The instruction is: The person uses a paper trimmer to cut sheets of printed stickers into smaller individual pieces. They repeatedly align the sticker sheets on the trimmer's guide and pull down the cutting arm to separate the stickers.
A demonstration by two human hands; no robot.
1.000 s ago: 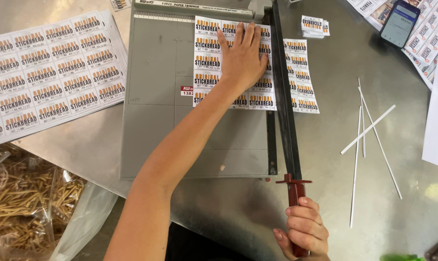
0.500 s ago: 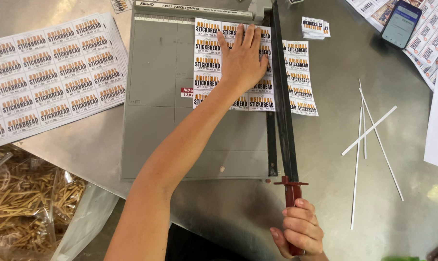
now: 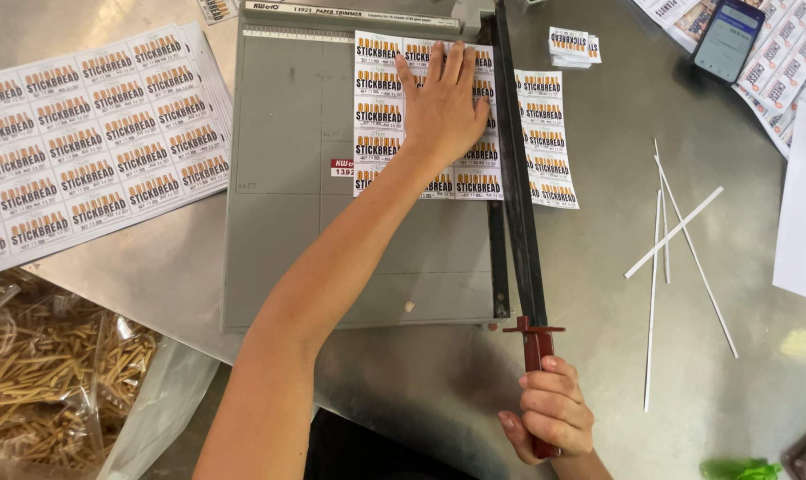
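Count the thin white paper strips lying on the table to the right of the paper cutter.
4 thin white paper strips, all right of the cutter blade: one long vertical, one short vertical, one running down-right, one crossing them diagonally. Overlaps may hide more.

Hands point(image 3: 445, 107) on label sheet point(image 3: 381, 116) and trimmer handle point(image 3: 538, 356)

Trimmer bed point(image 3: 287, 222) bare left of label sheet point(image 3: 381, 116) — lowered blade arm point(image 3: 517, 178) bars right edge.

We count: one paper trimmer point(image 3: 332, 222), one phone point(image 3: 727, 37), one small stack of cut labels point(image 3: 573, 46), four thin white paper strips point(image 3: 672, 233), two hands: left hand point(image 3: 443, 107), right hand point(image 3: 552, 413)
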